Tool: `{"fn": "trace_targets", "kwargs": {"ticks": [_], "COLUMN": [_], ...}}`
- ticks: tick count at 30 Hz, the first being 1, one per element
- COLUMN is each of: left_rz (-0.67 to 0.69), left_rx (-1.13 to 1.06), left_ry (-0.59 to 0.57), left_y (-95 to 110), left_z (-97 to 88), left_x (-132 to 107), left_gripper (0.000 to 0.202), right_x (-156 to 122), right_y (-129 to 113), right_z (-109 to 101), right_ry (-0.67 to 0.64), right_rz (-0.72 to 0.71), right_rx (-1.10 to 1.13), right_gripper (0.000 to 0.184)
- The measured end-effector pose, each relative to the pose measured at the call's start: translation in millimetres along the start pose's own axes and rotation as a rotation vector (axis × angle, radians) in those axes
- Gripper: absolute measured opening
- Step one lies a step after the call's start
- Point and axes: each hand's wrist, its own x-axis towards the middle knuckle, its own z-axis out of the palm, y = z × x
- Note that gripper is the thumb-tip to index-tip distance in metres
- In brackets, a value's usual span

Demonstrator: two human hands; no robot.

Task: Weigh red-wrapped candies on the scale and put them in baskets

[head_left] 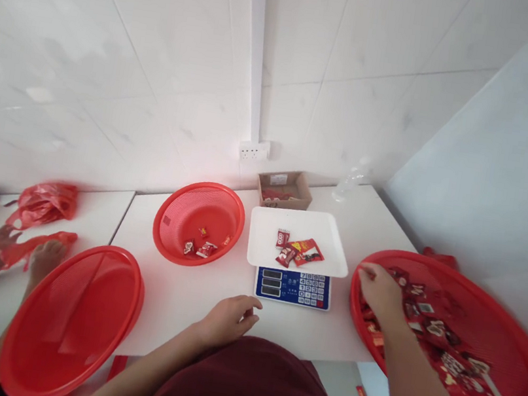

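Observation:
My right hand [381, 294] reaches into a large red basket [515, 308] full of small wrapped candies [433, 327] at the right; its fingers curl down among them, and I cannot make out what they hold. My left hand [231, 315] rests loosely curled on the white table [179, 298], just left of a digital scale [293, 287]. The scale's white pan [265, 221] carries a few red candy packets [296, 250]. A smaller red basket [199, 221] to the left of the scale holds a few candies.
A wide red basket [71, 321] sits at the front left. Another person's hands [22, 251] handle a red plastic bag [45, 203] at the far left. A small cardboard box [285, 189] and a clear bottle [349, 183] stand by the tiled wall.

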Motion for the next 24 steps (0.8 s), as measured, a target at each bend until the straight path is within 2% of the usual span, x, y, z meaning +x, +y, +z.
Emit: {"fn": "trace_targets", "kwargs": {"ticks": [4,8,13,16,19,21,24], "left_rz": [-0.001,-0.004,0.001,-0.014,-0.027,-0.025,-0.016], "left_rx": [0.005,0.023,0.034,0.028,0.031,0.033,0.031], "left_ry": [0.010,-0.008,-0.004,0.000,-0.015,-0.027,-0.035], "left_y": [1,2,-2,-5,-5,-4,0], "left_z": [-0.2,0.8,3.2,3.8,4.1,3.9,3.0], "left_x": [1,2,2,2,3,5,8], "left_gripper": [0.031,0.032,0.033,0.032,0.032,0.033,0.033], "right_x": [8,16,30,38,43,43,34], "right_y": [-27,-44,-55,-60,-51,-34,9], "right_z": [34,63,80,76,59,42,14], "right_ry": [-0.075,-0.109,-0.096,-0.050,0.024,0.088,0.157], "right_rz": [-0.054,-0.056,-0.028,-0.051,-0.058,-0.034,0.045], "right_rx": [0.015,0.025,0.086,0.150,0.171,0.144,0.060], "right_gripper": [0.028,0.035,0.025,0.030,0.040,0.044,0.046]}}
